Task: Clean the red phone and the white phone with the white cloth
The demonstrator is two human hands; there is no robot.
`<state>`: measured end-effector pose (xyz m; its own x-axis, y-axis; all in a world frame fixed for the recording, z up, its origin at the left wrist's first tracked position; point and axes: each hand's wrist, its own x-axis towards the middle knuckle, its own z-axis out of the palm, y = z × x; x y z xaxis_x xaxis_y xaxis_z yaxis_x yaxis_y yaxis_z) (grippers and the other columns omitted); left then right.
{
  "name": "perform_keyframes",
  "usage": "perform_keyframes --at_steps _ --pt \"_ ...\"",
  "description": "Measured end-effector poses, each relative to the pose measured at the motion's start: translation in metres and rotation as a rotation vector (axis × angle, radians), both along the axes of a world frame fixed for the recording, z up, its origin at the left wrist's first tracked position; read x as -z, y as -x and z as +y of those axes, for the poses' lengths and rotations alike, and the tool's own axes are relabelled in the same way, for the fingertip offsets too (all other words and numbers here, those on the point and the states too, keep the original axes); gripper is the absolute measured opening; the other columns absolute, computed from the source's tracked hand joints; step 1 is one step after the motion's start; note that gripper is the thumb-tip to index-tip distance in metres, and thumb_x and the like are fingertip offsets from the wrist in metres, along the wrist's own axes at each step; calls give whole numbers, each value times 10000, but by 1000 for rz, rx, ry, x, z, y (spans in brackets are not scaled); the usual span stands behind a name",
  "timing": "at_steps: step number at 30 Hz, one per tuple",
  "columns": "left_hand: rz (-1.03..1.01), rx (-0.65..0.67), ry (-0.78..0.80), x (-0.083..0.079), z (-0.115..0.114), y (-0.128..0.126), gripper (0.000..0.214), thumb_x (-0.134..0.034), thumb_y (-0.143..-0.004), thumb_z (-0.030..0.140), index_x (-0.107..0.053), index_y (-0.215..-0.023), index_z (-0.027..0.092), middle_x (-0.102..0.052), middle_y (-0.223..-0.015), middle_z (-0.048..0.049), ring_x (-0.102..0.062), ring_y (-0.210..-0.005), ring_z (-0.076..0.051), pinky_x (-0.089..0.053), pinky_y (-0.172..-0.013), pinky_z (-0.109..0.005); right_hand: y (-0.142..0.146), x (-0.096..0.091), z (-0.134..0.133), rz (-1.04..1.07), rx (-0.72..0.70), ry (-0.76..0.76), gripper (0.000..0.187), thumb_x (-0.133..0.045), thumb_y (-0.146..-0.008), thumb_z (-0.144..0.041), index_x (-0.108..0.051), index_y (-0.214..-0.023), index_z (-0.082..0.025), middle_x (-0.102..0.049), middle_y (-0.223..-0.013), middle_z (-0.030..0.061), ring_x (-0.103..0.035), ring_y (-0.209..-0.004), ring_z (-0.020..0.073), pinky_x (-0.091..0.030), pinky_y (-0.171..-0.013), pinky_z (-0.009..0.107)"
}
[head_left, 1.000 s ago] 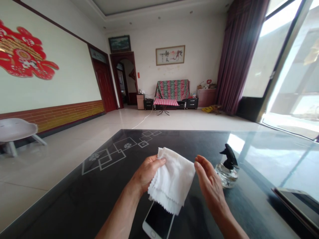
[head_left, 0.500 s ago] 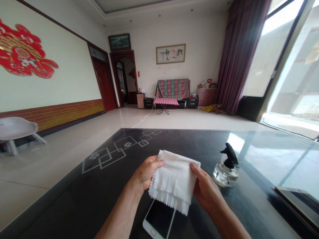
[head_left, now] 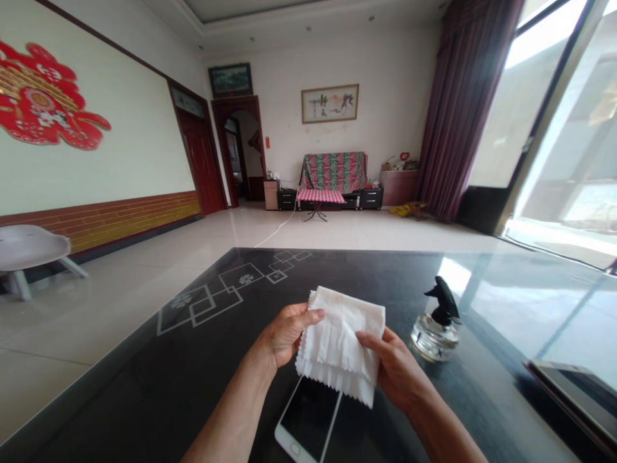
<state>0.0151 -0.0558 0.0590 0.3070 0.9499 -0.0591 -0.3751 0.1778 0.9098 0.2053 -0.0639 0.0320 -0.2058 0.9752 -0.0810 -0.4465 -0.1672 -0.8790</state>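
A folded white cleaning cloth (head_left: 340, 341) with zigzag-cut edges is held up in front of me over the table. My left hand (head_left: 289, 331) pinches its left edge, thumb on top. On the right side, my right hand (head_left: 393, 363) grips the cloth with its thumb pressed on the front face and the other fingers behind. Below the cloth lies a white smartphone (head_left: 308, 421), dark screen up; the cloth hides its upper end. To the right of my right hand stands a clear spray bottle (head_left: 436, 334) with a black trigger head and clear liquid inside.
The dark glossy table (head_left: 202, 379) has a pale square pattern at its left edge. At the right lies another flat device (head_left: 578, 399) with a dark screen. Beyond the table are a white chair (head_left: 33, 247) and a small checked table (head_left: 321, 196).
My right thumb has slid inward and left across the cloth's face. The cloth has risen slightly and its lower edge has shifted to the right, showing more of the phone.
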Motion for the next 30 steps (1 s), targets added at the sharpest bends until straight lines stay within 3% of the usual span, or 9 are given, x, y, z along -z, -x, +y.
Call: perform_keyframes --at_steps 5,9,14,18,21,23,26,28,30 --pt "92 -95 37 2 1 -1 337 -782 -500 176 -682 -807 80 -686 -656 -84 -629 -577 -199 -488 -576 -305 -3 -3 -2 3 -99 -8 448 -779 -618 -290 -630 -1017 -153 -723 -871 97 -681 -727 254 -541 -678 378" --pt "109 -141 -27 3 2 1 215 -752 -513 161 -694 -710 98 -664 -604 -46 -580 -520 -141 -441 -540 -246 -3 2 0 27 -68 -30 405 -783 -612 -309 -646 -963 -161 -720 -849 81 -671 -735 254 -531 -693 390" --pt "112 -130 -44 -1 -1 2 214 -789 -516 216 -714 -683 104 -651 -580 -42 -577 -536 -145 -441 -580 -256 -5 5 4 57 -37 -31 321 -768 -632 -269 -669 -925 -181 -711 -834 47 -649 -769 228 -508 -741 364" --pt "176 -117 -171 -4 -2 4 145 -742 -571 229 -718 -657 115 -699 -742 -84 -603 -647 -177 -436 -591 -249 -7 -3 3 107 -12 -63 143 -760 -595 -200 -667 -703 -189 -681 -1052 34 -624 -858 205 -485 -730 286" --pt "247 -173 -327 -5 -2 8 85 -651 -629 190 -692 -583 132 -693 -968 -86 -616 -794 -199 -447 -658 -245 -11 -10 0 180 -96 -26 248 -705 -625 -256 -692 -867 -204 -635 -1181 57 -616 -931 229 -481 -741 295" --pt "307 -177 -383 -5 -2 10 104 -609 -644 164 -677 -569 140 -683 -1009 -73 -619 -812 -196 -448 -660 -241 -14 -12 -1 228 -179 19 410 -651 -686 -368 -660 -1055 -188 -646 -1157 91 -624 -912 235 -484 -738 309" --pt "367 -167 -421 -5 -3 11 120 -581 -650 132 -668 -568 143 -676 -1017 -71 -621 -834 -201 -450 -644 -232 -14 -9 -4 188 -234 82 486 -552 -790 -507 -624 -1135 -172 -678 -1060 101 -640 -797 209 -489 -655 289" --pt "346 -153 -403 -4 -3 10 80 -621 -642 130 -677 -585 138 -673 -1021 -83 -620 -851 -211 -458 -653 -235 -11 -5 -5 101 -270 74 442 -615 -785 -443 -623 -1136 -174 -699 -961 78 -638 -736 184 -483 -615 260" --pt "189 -148 -320 0 -1 6 77 -691 -633 160 -706 -706 140 -671 -1022 -89 -618 -853 -210 -473 -676 -244 -8 -2 -4 42 -294 23 407 -703 -733 -311 -640 -1104 -156 -703 -826 47 -624 -657 153 -473 -578 225"
